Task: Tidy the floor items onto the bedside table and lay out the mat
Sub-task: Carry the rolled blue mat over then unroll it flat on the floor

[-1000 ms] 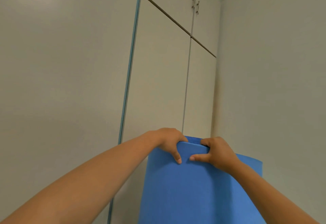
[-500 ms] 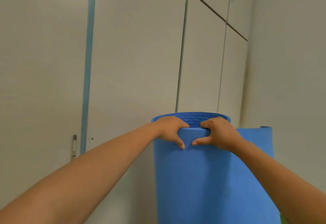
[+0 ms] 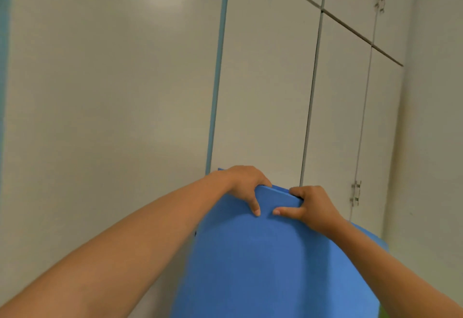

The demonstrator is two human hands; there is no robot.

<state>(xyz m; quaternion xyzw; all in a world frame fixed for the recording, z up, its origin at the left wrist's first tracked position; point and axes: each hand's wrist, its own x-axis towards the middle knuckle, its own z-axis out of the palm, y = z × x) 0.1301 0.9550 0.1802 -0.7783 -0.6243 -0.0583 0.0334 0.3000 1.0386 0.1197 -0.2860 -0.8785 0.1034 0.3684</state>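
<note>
**Blue mat gripped at its top edge, ready to be carried and unrolled**

The blue mat (image 3: 270, 262) is held upright in front of the wardrobe doors (image 3: 263, 92), and its top edge is pinched by both hands set side by side. The left hand (image 3: 244, 183) is closed over that edge, with its thumb pressed down the near face of the mat and its fingers (image 3: 265, 182) hooked over the far side. The right hand (image 3: 312, 205) is closed on the same edge just beside the left, its thumb laid across the near face. A looser flap of the mat is seen lower and to the right of the right forearm. Whether the body is rolled or only curved cannot be told, since motion blur softens the lower part and the foot of the mat is out of view.

The step in hand is judged to be the lifting away of the mat before it is laid out. It would be done well if the edge were kept level between the two hands and the grip spread a little wider along it, so that the foam does not fold or twist. The mat should be drawn clear of the wardrobe doors before it is lowered, and the loose flap should be watched, as it could drag or catch
</note>
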